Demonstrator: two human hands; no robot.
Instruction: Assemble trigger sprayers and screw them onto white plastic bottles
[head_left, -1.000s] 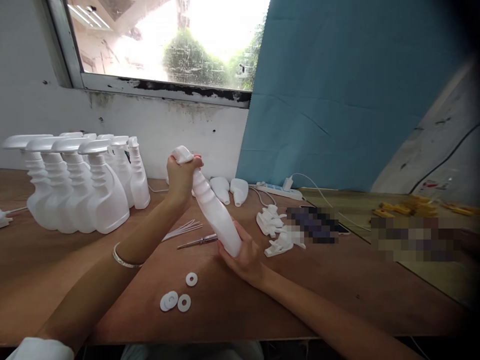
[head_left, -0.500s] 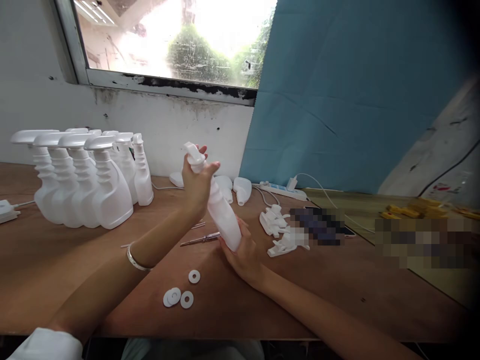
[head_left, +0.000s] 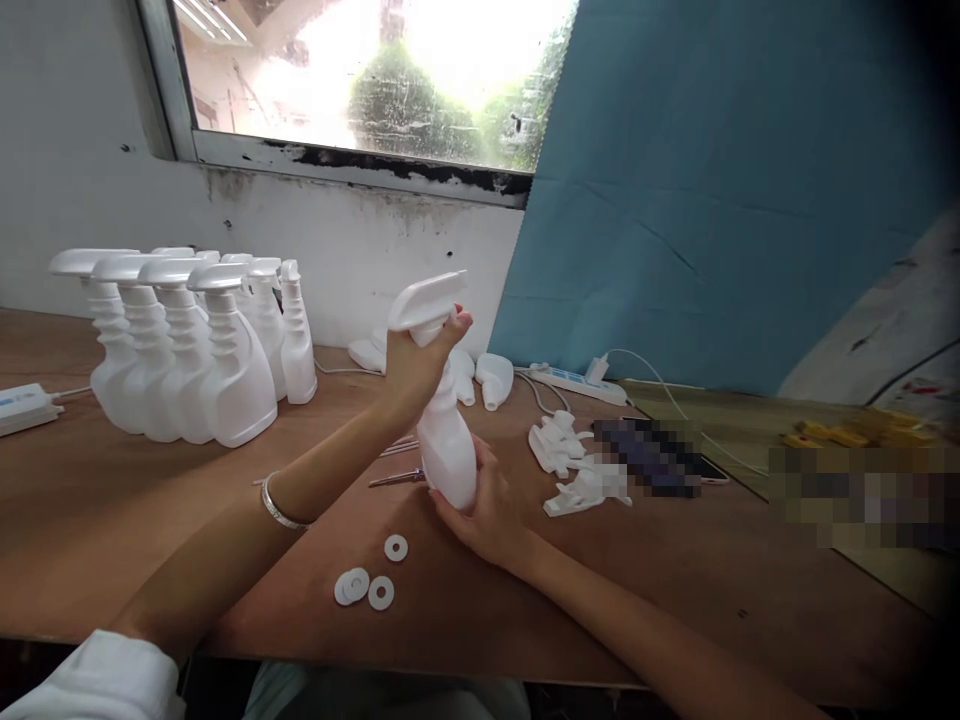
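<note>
A white spray bottle [head_left: 448, 445] is held tilted above the table in front of me. My left hand [head_left: 421, 372] is closed round its neck, just below the white spray head [head_left: 426, 300]. Lower down, my right hand [head_left: 491, 510] grips the bottle's base from the right side. Behind the bottle a screwdriver [head_left: 397, 478] lies on the table, its handle end hidden. Several flat white washers [head_left: 381, 593] lie nearer to me, two of them overlapping.
Several finished-looking white spray bottles [head_left: 240, 385] stand in a group at the left. White trigger parts [head_left: 559, 440] lie right of my hands, beside a phone [head_left: 709, 468]. Empty white bottle-shaped shells [head_left: 495, 380] and a power strip [head_left: 577, 380] are along the wall.
The spray bottle has turned in my hands: its spray head now shows side-on with its nose toward the right, and the bottle is more upright. Both hands still hold it.
</note>
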